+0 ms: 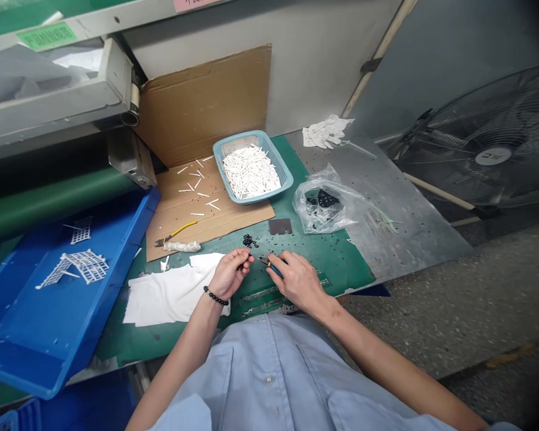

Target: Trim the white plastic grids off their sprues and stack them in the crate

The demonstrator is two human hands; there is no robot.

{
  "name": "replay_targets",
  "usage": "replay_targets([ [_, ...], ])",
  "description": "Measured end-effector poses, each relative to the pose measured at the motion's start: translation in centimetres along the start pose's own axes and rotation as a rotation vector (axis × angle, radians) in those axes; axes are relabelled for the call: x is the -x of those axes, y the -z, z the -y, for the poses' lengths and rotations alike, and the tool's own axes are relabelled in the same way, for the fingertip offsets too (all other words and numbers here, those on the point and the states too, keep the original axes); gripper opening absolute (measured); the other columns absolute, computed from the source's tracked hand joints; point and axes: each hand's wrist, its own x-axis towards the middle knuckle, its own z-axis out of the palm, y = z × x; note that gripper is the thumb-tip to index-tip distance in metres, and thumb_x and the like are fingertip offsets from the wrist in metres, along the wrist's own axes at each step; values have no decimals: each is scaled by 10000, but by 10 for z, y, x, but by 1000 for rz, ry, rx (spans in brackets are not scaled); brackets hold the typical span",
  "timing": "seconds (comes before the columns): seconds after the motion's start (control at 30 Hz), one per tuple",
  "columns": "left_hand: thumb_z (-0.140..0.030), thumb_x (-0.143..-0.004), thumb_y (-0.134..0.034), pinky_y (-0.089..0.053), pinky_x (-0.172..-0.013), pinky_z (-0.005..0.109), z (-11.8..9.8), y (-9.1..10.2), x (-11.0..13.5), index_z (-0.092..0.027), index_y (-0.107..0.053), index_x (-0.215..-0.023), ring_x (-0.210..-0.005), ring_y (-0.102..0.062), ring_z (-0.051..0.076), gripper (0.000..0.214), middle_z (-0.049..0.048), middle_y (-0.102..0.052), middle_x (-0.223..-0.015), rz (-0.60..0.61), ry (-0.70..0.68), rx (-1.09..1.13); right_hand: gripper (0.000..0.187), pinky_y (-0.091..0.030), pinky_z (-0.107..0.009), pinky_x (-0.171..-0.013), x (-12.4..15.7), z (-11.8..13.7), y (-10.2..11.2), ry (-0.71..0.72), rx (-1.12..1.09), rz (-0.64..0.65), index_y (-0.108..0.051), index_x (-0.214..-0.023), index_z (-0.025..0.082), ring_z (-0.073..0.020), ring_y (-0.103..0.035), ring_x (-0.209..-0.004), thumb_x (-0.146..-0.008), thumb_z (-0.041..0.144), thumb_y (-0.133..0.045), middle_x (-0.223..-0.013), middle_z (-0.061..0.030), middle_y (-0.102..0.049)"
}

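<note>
My left hand (230, 272), a beaded bracelet at its wrist, is closed in a pinch over a tiny dark piece that is too small to name. My right hand (296, 278) grips small cutting pliers (273, 269) with dark blue and orange handles, their tip pointing at the left fingertips. Just beyond the fingers lies a small pile of black pieces (250, 240) on the green mat (336, 263). A dark flat piece (280, 226) rests to the right of that pile. Left of my left hand a white cloth (166, 293) is spread out.
A light blue basket (287, 181) full of white sticks stands on cardboard (233, 218) with scattered sticks. Yellow-handled pliers (179, 230) lie nearby. A blue tray (22, 329) holds white plastic frames. Right are a plastic bag (308, 206), white gloves (327, 131) and a fan (489, 143).
</note>
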Motion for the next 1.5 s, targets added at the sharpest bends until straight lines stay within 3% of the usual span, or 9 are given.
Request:
replay_targets([
  [0.27, -197, -682, -762, -399, -554, 145, 0, -1, 7, -84, -663, -932, -568, -473, 31, 291, 45, -630, -743, 53, 43, 45, 296, -346, -304, -774, -2, 7, 4, 24, -24, -53, -578, -1193, 194, -198, -478, -829, -953, 314, -452, -936, -74, -558],
  [0.97, -229, -576, -845, -365, -509, 153, 3, -8, 10, -91, -687, -817, -561, -476, 33, 319, 25, -624, -683, -33, 36, 19, 307, -308, -329, -742, -3, 16, 19, 38, 125, -41, -569, -1207, 175, -217, -453, -825, -957, 281, -427, -912, -94, -550],
  [1.3, -213, -551, -850, -357, -495, 157, 14, -6, 8, -82, -697, -802, -548, -470, 33, 322, 27, -624, -666, -65, 79, -24, 273, -309, -300, -642, 9, 14, -2, 9, 146, -25, -610, -1134, 185, -175, -482, -704, -974, 270, -406, -800, -51, -568],
  [1.5, -211, -590, -821, -355, -507, 160, 10, -8, 9, -98, -686, -819, -567, -467, 40, 288, 27, -612, -693, -28, 57, 22, 268, -365, -293, -726, 15, 7, 0, -33, -2, -91, -601, -1141, 184, -185, -495, -775, -960, 292, -436, -858, -62, -562],
])
